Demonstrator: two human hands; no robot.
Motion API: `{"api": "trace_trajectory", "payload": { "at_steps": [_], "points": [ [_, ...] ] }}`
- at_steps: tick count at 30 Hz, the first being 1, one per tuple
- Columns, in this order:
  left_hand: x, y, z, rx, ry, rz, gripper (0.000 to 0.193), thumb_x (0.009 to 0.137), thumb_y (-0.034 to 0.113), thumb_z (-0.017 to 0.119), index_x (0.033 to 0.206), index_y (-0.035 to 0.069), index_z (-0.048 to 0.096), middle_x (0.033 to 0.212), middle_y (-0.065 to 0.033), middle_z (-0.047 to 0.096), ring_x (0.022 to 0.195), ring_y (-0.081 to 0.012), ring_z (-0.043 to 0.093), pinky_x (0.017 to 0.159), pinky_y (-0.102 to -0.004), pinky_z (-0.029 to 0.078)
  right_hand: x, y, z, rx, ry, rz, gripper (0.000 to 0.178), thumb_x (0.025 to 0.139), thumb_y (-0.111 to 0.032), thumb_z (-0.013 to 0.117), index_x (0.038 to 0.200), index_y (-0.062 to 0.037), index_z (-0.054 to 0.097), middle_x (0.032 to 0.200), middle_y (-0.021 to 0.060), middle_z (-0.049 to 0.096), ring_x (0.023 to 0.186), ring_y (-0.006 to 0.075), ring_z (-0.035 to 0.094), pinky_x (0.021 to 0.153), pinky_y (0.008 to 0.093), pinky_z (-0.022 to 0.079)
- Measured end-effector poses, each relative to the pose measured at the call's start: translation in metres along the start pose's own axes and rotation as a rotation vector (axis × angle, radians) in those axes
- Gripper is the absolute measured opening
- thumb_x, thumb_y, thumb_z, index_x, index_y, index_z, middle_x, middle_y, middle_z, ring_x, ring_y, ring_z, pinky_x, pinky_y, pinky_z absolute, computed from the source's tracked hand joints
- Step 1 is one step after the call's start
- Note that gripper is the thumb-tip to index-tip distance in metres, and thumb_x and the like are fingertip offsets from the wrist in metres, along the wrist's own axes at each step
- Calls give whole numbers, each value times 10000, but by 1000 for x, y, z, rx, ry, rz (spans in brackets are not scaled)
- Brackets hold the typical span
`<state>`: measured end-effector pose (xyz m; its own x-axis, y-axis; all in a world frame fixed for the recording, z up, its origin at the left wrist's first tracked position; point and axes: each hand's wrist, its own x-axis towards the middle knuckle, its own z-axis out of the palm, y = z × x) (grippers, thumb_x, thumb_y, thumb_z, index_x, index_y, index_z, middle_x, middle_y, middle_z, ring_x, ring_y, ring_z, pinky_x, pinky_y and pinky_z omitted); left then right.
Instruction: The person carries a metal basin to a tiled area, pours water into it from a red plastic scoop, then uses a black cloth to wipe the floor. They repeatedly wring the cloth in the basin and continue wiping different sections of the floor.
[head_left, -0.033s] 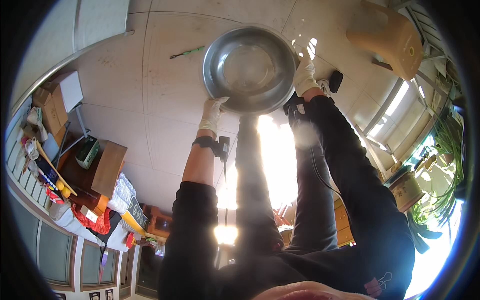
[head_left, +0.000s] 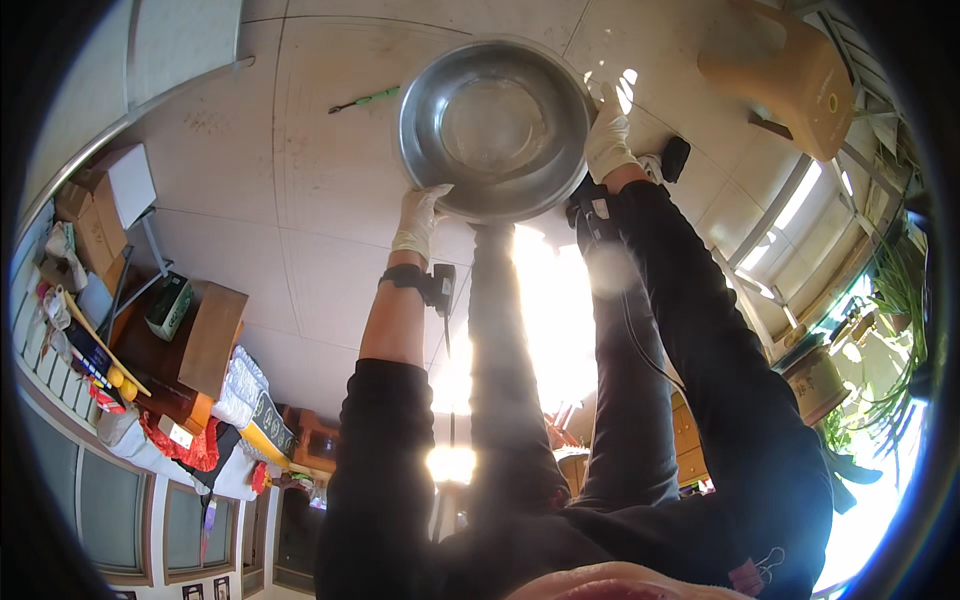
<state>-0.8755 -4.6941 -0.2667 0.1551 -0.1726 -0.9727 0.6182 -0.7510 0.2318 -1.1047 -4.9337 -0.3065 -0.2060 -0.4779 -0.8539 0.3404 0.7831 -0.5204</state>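
A wide, round stainless-steel basin [head_left: 495,192] is held out in front of me by its rim. My left hand [head_left: 420,215], in a pale thin glove, grips the rim at its near left, fingers closed on the edge. On the right side of the rim is my right hand [head_left: 609,140], gloved alike; it is closed against the edge, and part of its fingers is hidden. The basin's inside shines, with a paler round patch at the bottom; whether that is water I cannot tell. Each forearm wears a black strapped device [head_left: 437,287] with a cable.
A green-handled tool [head_left: 365,100] lies on the tiled floor [head_left: 340,190] left of the basin. At the right stand a tan plastic stool [head_left: 790,80] and potted plants [head_left: 890,340]. Boxes [head_left: 105,215] and a brown wooden piece of furniture [head_left: 212,340] fill the left side.
The basin has shifted slightly up and left in view, with both hands still on its rim. The floor and furniture have shifted slightly in view too.
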Motion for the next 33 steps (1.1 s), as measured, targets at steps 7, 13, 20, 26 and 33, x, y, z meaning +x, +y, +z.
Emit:
{"api": "trace_trajectory", "payload": {
  "at_steps": [7,13,20,26,33],
  "points": [
    [88,-11,9,-141,-37,23,248,859,37,701,1098,-25,680,1113,-114,682,1014,-244,665,874,-393,579,64,32,23,-89,126,-69,612,882,-475,674,1201,44,621,1130,83,651,994,214,581,942,330,433],
    [114,-18,2,-177,-31,13,251,847,26,716,1092,-14,683,1099,-111,683,986,-243,672,835,-384,585,80,38,25,-68,41,-26,609,892,-489,651,1180,48,636,1119,108,677,976,223,600,932,323,446],
    [130,-27,3,-268,32,42,265,818,48,747,1068,-7,680,969,-123,709,837,-255,699,656,-373,612,94,56,14,-41,52,-12,542,917,-476,627,1124,24,650,1031,112,700,953,245,633,907,333,479],
    [106,-25,8,-183,226,152,535,836,70,749,1310,-6,512,1160,-124,610,960,-219,644,776,-354,560,63,48,10,-920,225,-581,268,875,-255,692,1013,-26,712,929,87,706,871,215,644,819,354,516],
    [52,-19,26,-319,212,424,548,905,102,681,1380,-30,442,1184,-120,569,971,-184,600,824,-315,524,38,97,50,-1376,-263,-1214,254,826,-189,712,1048,-67,711,904,114,701,857,268,666,799,377,541]
  ]
}}
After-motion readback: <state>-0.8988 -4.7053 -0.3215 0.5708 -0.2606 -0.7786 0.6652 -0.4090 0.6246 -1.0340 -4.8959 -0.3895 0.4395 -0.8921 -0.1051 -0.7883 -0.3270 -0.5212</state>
